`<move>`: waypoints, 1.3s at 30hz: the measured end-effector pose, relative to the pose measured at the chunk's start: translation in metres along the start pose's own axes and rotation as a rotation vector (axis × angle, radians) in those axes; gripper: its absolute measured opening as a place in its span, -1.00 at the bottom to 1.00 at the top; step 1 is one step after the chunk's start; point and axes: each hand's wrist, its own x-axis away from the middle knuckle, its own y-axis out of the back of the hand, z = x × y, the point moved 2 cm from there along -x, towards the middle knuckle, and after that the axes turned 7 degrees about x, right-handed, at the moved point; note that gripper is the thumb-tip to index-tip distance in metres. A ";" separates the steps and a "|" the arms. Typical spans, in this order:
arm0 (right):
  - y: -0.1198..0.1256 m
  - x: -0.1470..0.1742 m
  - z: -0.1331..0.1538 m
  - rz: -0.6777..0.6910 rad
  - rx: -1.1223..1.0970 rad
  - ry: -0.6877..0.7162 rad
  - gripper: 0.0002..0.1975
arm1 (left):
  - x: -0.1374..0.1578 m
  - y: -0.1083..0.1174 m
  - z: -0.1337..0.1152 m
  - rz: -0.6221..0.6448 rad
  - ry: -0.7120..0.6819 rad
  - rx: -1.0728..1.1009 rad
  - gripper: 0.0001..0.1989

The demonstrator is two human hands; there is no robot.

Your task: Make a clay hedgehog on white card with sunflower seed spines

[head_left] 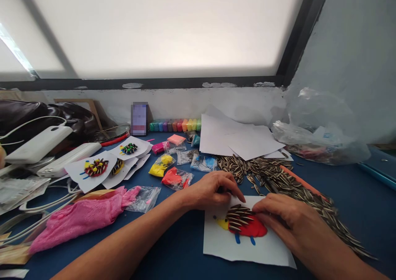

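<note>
A hedgehog picture lies on a white sheet (216, 243), with a red clay body (253, 227), a yellow clay snout (222, 223) and blue legs. Striped sunflower seeds (238, 217) stick in the body's left and upper part; its right part is bare red. My left hand (213, 190) rests at the sheet's top edge, fingers bent and apart, index fingertip just above the seeds. With thumb and fingers pinched together, my right hand (284, 216) touches the body's upper right side. Whatever sits between those fingertips is hidden.
Loose sunflower seeds (291, 185) spread behind and right, with an orange strip (303, 183) among them. Blank paper (235, 135), clay packets (176, 177) and a phone (139, 119) stand further back. Left are finished seed pictures (95, 167), a pink cloth (83, 218), cables and power banks (40, 144).
</note>
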 end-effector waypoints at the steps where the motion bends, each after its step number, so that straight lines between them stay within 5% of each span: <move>1: 0.000 0.000 0.000 -0.005 0.012 0.006 -0.78 | 0.000 0.000 0.000 0.001 -0.011 -0.002 -0.57; 24: -0.012 -0.001 0.001 0.025 0.207 0.112 -0.72 | 0.000 0.000 -0.005 0.004 -0.021 -0.022 -0.57; 34: 0.015 -0.003 -0.007 -0.193 0.231 0.008 -0.72 | -0.001 -0.001 -0.002 -0.024 0.022 -0.013 -0.57; 39: 0.011 -0.009 -0.019 -0.188 0.288 -0.035 -0.67 | -0.002 -0.002 -0.005 -0.055 0.072 -0.018 -0.58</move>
